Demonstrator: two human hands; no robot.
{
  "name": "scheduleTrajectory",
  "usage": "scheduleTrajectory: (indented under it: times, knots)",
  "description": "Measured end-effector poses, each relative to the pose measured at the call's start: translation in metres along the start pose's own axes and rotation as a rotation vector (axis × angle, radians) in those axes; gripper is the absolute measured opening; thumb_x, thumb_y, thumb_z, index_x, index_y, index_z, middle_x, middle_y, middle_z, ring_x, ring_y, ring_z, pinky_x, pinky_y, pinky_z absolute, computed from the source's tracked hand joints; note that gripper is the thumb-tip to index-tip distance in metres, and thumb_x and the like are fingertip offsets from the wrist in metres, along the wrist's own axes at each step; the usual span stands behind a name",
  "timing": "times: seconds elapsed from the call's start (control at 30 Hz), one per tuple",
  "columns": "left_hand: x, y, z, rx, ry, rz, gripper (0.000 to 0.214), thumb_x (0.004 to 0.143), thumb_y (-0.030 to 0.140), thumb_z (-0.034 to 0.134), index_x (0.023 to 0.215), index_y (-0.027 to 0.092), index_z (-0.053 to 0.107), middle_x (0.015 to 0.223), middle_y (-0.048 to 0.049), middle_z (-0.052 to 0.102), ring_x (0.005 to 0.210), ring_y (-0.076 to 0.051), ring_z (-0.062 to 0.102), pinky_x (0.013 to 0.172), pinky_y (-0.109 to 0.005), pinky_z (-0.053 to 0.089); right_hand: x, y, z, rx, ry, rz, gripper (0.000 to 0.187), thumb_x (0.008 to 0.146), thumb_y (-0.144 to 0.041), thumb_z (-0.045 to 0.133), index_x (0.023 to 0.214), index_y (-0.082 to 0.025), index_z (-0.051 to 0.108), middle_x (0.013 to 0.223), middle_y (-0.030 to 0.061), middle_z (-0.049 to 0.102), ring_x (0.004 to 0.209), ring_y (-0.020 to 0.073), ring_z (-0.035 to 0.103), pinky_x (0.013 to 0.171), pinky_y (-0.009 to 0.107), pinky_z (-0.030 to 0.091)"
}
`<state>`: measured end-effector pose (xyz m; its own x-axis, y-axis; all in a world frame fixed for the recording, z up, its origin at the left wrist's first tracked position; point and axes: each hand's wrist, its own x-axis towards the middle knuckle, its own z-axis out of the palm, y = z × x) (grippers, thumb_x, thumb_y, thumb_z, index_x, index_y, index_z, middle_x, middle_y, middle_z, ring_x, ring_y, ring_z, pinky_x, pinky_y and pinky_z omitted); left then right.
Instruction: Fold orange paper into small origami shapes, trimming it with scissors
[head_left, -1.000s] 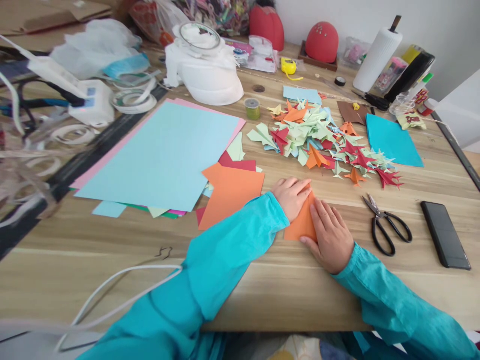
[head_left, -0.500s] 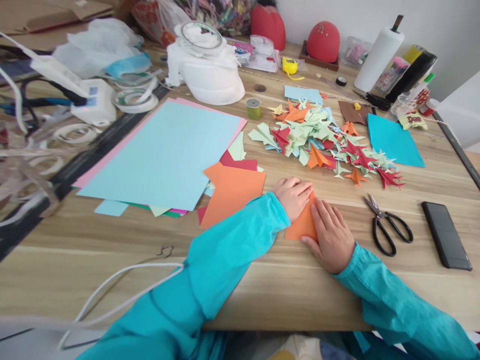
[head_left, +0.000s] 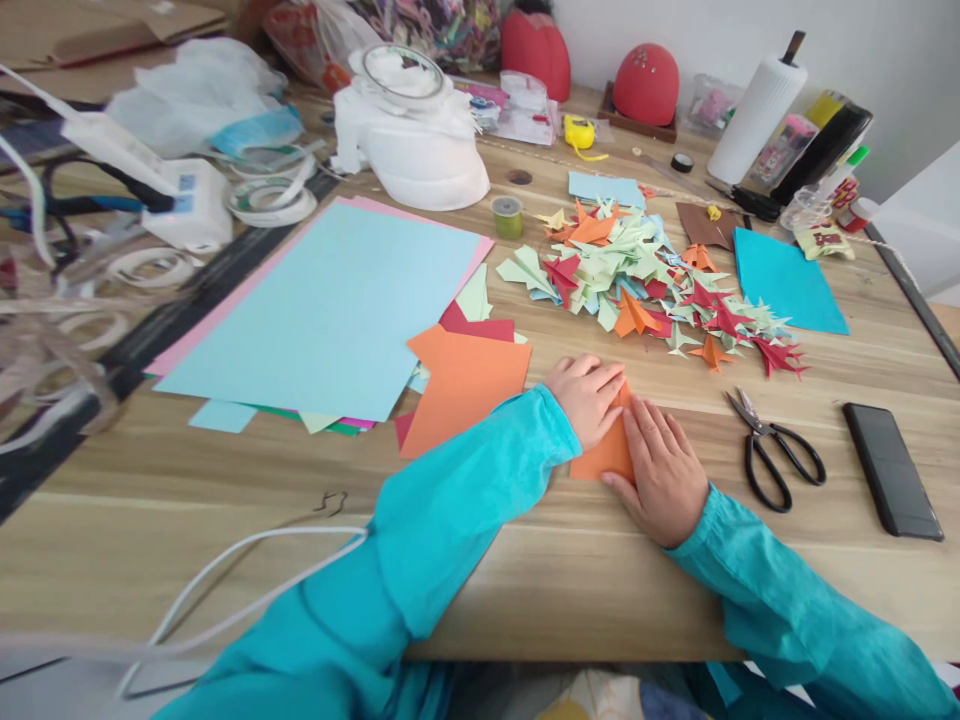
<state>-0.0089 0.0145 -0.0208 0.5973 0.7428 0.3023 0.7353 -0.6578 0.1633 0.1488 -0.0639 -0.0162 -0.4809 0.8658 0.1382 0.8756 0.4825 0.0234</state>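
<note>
- To the left of the black-handled scissors (head_left: 762, 428), an orange paper piece (head_left: 606, 455) is held flat on the wooden table (head_left: 600, 580), below and to the right of the left hand (head_left: 587, 398) and just left of the right hand (head_left: 660, 465); it is touched by both
- On the side of the paper away from the scissors, the left hand is laid palm down, its fingers close together and slightly bent over the paper's upper part; whether anything is pinched beneath them cannot be told
- On the side nearer the scissors, the right hand is rested on the paper's edge, its fingers extended side by side and its thumb spread apart near the lower edge
- Far left of and beyond the scissors, blue printed areas are borne by a white box (head_left: 202, 215), too small to be read
- Beyond the scissors and to their right, red markings are carried by a small pale packet (head_left: 825, 240), likewise unreadable
- Far left of and slightly nearer than the scissors, two dark marks (head_left: 330, 503) are seen, shaped rather like "53"; whether they are written cannot be told
- Left of the scissors, the paper is seen as plain orange, narrowed toward its far end and ended by a straight near edge; its middle is partly covered by fingers
</note>
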Motion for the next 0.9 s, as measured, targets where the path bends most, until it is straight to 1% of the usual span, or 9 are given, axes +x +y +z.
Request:
scheduleTrajectory:
  times: [0.1,0.37,0.57,0.73,0.9]
  knots:
    - [0.0001,-0.0006,0.0003,-0.009,0.003,-0.003,0.043,0.083,0.037,0.041,0.114,0.011,0.056,0.125,-0.0107,0.052,0.102,-0.026,0.045,0.078,-0.041,0.035,-0.0002,-0.0004,0.0006,0.001,0.011,0.0,0.072,0.084,-0.053,0.036,0.133,-0.001,0.033,0.139,0.0198,0.033,0.129,0.03,0.027,0.102,0.045,0.027]
    - [-0.001,-0.0039,0.0025,-0.042,0.009,0.008,0.045,0.083,0.039,0.04,0.115,0.012,0.056,0.125,-0.0113,0.052,0.102,-0.026,0.045,0.078,-0.042,0.035,0.0,-0.0004,-0.0005,0.003,-0.002,0.0,0.07,0.084,-0.053,0.037,0.133,-0.003,0.034,0.14,0.0186,0.032,0.129,0.0303,0.027,0.102,0.046,0.028]
    - [-0.001,-0.0065,0.0042,-0.056,0.022,0.003,0.039,0.083,0.033,0.041,0.115,0.015,0.056,0.125,-0.0066,0.053,0.101,-0.025,0.045,0.078,-0.041,0.036,0.0004,0.0,-0.0006,-0.006,-0.003,0.002,0.071,0.083,-0.054,0.037,0.132,-0.002,0.036,0.139,0.0179,0.033,0.128,0.0309,0.029,0.102,0.045,0.028]
    - [-0.001,-0.0067,0.0042,-0.062,0.022,0.004,0.042,0.082,0.037,0.042,0.115,0.014,0.056,0.125,-0.0073,0.053,0.102,-0.025,0.044,0.078,-0.041,0.036,0.0001,-0.0001,-0.0004,0.01,0.0,0.004,0.071,0.083,-0.053,0.037,0.133,-0.003,0.033,0.14,0.018,0.033,0.128,0.0305,0.028,0.102,0.045,0.027]
    - [-0.0014,-0.005,0.0014,-0.057,0.004,0.003,0.045,0.083,0.04,0.041,0.116,0.014,0.055,0.126,-0.0085,0.052,0.103,-0.026,0.044,0.078,-0.042,0.036,-0.0005,-0.0008,0.0012,0.012,0.025,0.002,0.07,0.084,-0.053,0.035,0.132,-0.003,0.035,0.139,0.0184,0.034,0.128,0.0303,0.028,0.102,0.045,0.027]
